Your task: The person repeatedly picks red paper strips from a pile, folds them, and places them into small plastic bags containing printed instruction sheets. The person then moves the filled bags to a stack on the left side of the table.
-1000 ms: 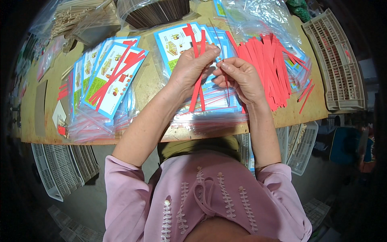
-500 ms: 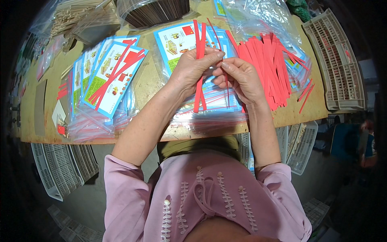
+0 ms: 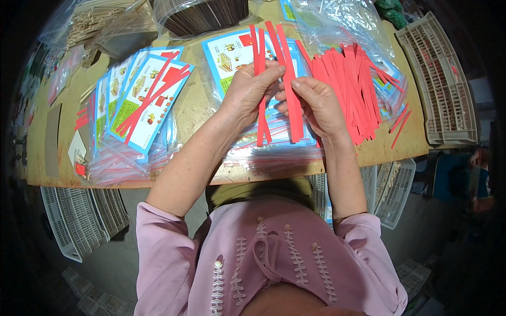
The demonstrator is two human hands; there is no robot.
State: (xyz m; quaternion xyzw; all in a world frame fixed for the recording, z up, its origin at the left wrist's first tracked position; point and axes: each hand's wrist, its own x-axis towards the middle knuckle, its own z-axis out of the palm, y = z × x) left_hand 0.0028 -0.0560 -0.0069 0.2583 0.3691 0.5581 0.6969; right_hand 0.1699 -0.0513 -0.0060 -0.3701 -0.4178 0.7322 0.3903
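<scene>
Directions follow a clock face centred on the hands, with twelve pointing away from the person. The left hand (image 3: 253, 87) pinches a pair of narrow red strips (image 3: 261, 45) between thumb and fingers, the strips crossing at a slight angle and projecting at twelve and six. The right hand (image 3: 317, 102), just beside it, is closed in a similar pinch on a second pair of strips (image 3: 293, 113), which run near eleven to six; whether the fingertips of the two hands touch cannot be told. Beneath both grips lies a stack of blue-bordered printed cards (image 3: 224, 60) with clear bags. At three o'clock, near the right hand, a heap of red strips (image 3: 345, 97) is spread in a loose fan; a few loose red pieces (image 3: 401, 126) lie between three and four. At nine, a second group of cards (image 3: 138, 113) carries crossed red strips (image 3: 171, 81) on its uppermost card. Farther out, a curved stack of dark brown pieces (image 3: 205, 18) in clear wrap stands between ten and eleven, and pale sticks (image 3: 97, 26) lie toward ten. A slatted plastic crate (image 3: 440, 79) borders the yellowish table (image 3: 398, 150) at three.
</scene>
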